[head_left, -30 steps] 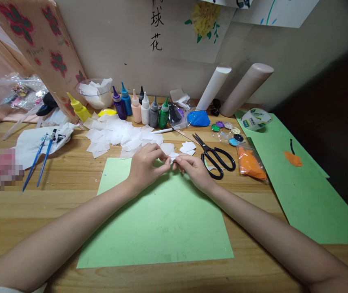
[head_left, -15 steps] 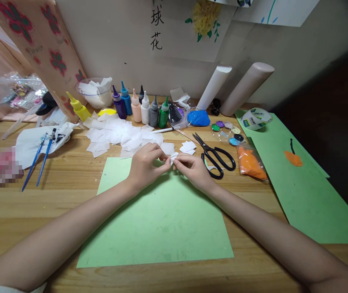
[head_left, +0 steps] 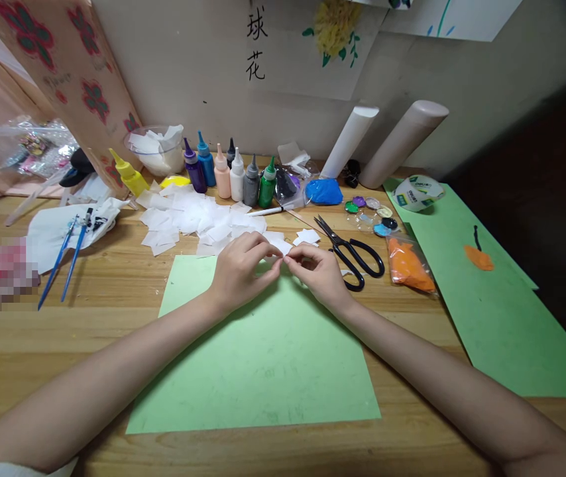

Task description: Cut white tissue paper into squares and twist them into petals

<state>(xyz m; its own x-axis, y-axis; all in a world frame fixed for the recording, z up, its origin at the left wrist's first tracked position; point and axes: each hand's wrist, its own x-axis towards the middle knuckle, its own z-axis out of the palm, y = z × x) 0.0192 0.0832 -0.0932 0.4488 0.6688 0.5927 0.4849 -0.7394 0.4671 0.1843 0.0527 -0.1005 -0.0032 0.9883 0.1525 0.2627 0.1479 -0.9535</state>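
My left hand (head_left: 244,273) and my right hand (head_left: 320,273) meet fingertip to fingertip over the far edge of a green sheet of paper (head_left: 263,358). Both are closed in a pinch. Between the fingertips is a small piece of white tissue paper, now almost wholly hidden by them. Just beyond my left hand lies a heap of white paper squares (head_left: 198,215). A small stack of white squares (head_left: 307,237) rests behind my right hand. Black-handled scissors (head_left: 345,248), blades apart, lie to its right.
Paint bottles (head_left: 237,179) stand along the back. At the left, paintbrushes (head_left: 71,258) lie on crumpled tissue. Right of the scissors are a bag of orange clay (head_left: 409,265) and more green sheets (head_left: 502,318). Two tubes (head_left: 350,142) lean on the wall beside blue clay (head_left: 323,192).
My fingertips have drawn closer together, and the white paper that stuck out between them is now mostly covered. The view has shifted very slightly; everything else stays put.
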